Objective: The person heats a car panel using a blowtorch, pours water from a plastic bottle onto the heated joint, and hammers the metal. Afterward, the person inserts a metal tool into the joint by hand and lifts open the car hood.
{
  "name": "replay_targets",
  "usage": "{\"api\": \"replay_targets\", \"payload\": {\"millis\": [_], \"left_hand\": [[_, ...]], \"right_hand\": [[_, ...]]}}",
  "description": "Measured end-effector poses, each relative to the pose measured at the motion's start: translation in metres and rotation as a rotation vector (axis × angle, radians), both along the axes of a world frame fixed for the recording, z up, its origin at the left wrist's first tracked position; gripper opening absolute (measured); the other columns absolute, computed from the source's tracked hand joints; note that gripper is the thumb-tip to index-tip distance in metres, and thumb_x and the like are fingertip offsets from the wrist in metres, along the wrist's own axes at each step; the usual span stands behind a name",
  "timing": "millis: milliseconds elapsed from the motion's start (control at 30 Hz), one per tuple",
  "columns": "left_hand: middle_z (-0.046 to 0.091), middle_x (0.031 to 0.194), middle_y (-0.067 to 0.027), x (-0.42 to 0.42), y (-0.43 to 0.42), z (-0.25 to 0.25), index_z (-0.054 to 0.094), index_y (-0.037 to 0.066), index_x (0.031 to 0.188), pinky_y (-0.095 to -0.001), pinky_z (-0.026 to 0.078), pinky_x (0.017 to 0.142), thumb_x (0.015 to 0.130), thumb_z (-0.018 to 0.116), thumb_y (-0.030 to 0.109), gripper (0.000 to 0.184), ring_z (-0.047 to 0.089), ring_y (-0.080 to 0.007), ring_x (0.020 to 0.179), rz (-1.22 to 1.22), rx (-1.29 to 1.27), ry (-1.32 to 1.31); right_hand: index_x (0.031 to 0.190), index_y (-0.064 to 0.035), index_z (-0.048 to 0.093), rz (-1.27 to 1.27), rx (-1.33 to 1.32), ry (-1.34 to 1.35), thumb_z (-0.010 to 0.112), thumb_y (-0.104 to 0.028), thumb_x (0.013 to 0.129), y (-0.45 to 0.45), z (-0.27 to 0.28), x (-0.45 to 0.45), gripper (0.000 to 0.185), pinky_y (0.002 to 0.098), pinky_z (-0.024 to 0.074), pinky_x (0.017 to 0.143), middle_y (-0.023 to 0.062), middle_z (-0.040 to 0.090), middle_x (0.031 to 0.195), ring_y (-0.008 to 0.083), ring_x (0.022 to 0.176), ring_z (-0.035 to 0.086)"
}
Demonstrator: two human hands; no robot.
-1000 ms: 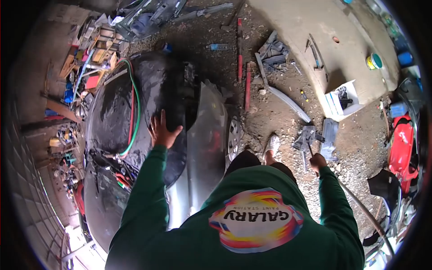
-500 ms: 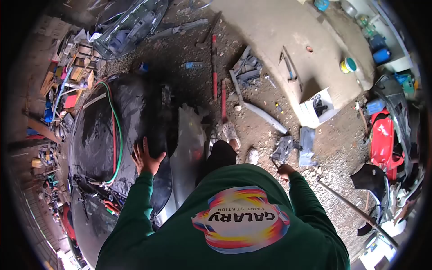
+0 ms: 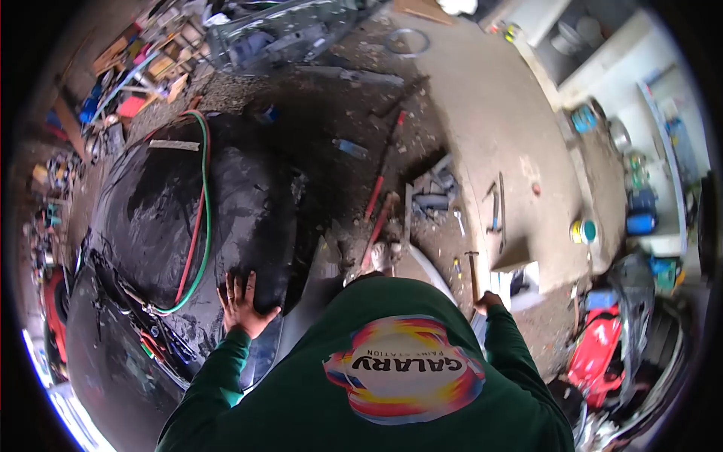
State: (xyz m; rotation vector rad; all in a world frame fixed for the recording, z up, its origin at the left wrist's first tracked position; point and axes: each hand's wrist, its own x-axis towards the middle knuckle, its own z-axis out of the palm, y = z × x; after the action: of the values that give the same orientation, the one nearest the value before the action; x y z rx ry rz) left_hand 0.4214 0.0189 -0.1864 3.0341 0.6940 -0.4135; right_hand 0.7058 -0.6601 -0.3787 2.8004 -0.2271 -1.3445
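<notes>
My left hand (image 3: 245,305) lies flat with fingers spread on the dark, dusty car hood (image 3: 166,226). Beside the hood's edge runs a grey fender panel (image 3: 310,282). A red and green pair of hoses (image 3: 205,218) loops over the hood, left of that hand. Out to the right, my right hand (image 3: 489,301) is closed around the handle of a thin-headed hammer (image 3: 474,275), its head pointing away from me. Close to this hand stands a white box (image 3: 520,282) with dark things inside.
Long red-ended bars (image 3: 384,169) and broken grey plastic parts (image 3: 433,192) lie on the dirt floor. Another hammer (image 3: 495,207) rests on the concrete slab (image 3: 482,98), near a paint tub (image 3: 583,231). Red body parts (image 3: 599,346) are piled at right.
My view has turned and shifted, so the surroundings appear displaced. My left hand stays spread on the hood. The hammer in my right hand now shows clearly, raised forward.
</notes>
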Motion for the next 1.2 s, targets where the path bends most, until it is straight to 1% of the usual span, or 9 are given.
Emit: {"api": "replay_targets", "payload": {"millis": [200,467,600,667,767,800,933,967,1200], "left_hand": [[0.041,0.178,-0.0215,0.002,0.008,0.015,0.039,0.019,0.178,-0.0727,0.007,0.139,0.089,0.075,0.076,0.112,0.017,-0.0469,0.174,0.069,-0.07,0.012],[0.05,0.174,-0.0172,-0.002,0.017,0.011,0.044,0.014,0.175,-0.0618,0.017,0.142,0.09,0.073,0.079,0.111,0.03,-0.0361,0.172,0.221,-0.073,-0.087],[0.055,0.17,-0.0181,0.007,0.015,0.011,0.054,0.011,0.168,-0.0576,0.024,0.141,0.085,0.086,0.065,0.105,0.037,-0.0362,0.168,0.413,-0.051,-0.174],[0.058,0.167,-0.0183,0.012,0.017,0.007,0.057,0.009,0.164,-0.0578,0.026,0.14,0.082,0.089,0.057,0.1,0.04,-0.0366,0.166,0.459,-0.033,-0.209],[0.061,0.163,-0.0194,0.029,0.018,0.006,0.059,0.007,0.162,-0.0583,0.029,0.138,0.083,0.089,0.049,0.094,0.044,-0.0387,0.163,0.559,0.005,-0.177],[0.063,0.16,-0.0191,0.043,0.018,0.001,0.061,0.007,0.159,-0.0595,0.033,0.134,0.086,0.086,0.043,0.084,0.049,-0.0413,0.158,0.623,0.061,-0.211],[0.066,0.15,-0.0176,0.154,0.048,-0.028,0.066,0.013,0.151,-0.06,0.041,0.127,0.093,0.084,0.042,0.067,0.052,-0.045,0.15,0.877,0.106,-0.304],[0.067,0.148,-0.0175,0.191,0.052,-0.027,0.067,0.011,0.149,-0.06,0.046,0.122,0.092,0.084,0.044,0.067,0.055,-0.0456,0.146,0.963,0.184,-0.302],[0.066,0.149,-0.0161,0.275,0.131,0.0,0.066,0.011,0.146,-0.0562,0.052,0.115,0.097,0.081,0.05,0.064,0.06,-0.0393,0.143,1.269,0.133,-0.33]], "right_hand": [[0.138,0.0048,0.074,-0.109,0.316,-0.122,0.085,-0.037,0.094,0.027,-0.057,0.138,0.061,0.0475,0.0582,0.113,0.0283,0.079,0.134,0.0415,0.128,0.076],[0.139,-0.006,0.076,0.739,0.484,0.099,0.083,-0.027,0.094,0.223,0.007,0.268,0.05,0.0471,0.06,0.108,0.0241,0.081,0.13,0.0397,0.126,0.077],[0.142,-0.0047,0.075,0.646,0.339,0.104,0.079,-0.039,0.095,0.276,-0.022,0.36,0.058,0.0472,0.0569,0.114,0.0251,0.077,0.141,0.0414,0.133,0.072],[0.125,-0.0086,0.082,1.071,0.488,-0.105,0.074,-0.018,0.099,0.253,-0.135,0.436,0.028,0.0438,0.0629,0.099,0.0191,0.077,0.139,0.038,0.117,0.077],[0.121,-0.0065,0.082,0.487,0.696,0.007,0.076,-0.015,0.098,0.306,-0.106,0.482,0.025,0.041,0.0633,0.097,0.018,0.078,0.135,0.0378,0.117,0.077],[0.137,-0.0033,0.076,1.02,0.69,-0.109,0.081,-0.033,0.096,0.29,-0.151,0.523,0.051,0.0498,0.0566,0.113,0.0257,0.079,0.133,0.0433,0.131,0.073],[0.138,-0.0039,0.076,0.62,0.578,-0.003,0.079,-0.035,0.099,0.34,-0.035,0.557,0.051,0.0526,0.0579,0.111,0.0265,0.078,0.135,0.0453,0.129,0.072],[0.137,-0.0028,0.076,0.404,0.728,0.076,0.079,-0.036,0.099,0.301,-0.112,0.586,0.051,0.0522,0.0582,0.111,0.0271,0.077,0.135,0.0451,0.129,0.072],[0.129,-0.0061,0.077,0.764,0.497,0.156,0.076,-0.038,0.1,0.528,-0.059,0.719,0.043,0.0535,0.0592,0.105,0.0244,0.078,0.129,0.0433,0.123,0.074]]}}
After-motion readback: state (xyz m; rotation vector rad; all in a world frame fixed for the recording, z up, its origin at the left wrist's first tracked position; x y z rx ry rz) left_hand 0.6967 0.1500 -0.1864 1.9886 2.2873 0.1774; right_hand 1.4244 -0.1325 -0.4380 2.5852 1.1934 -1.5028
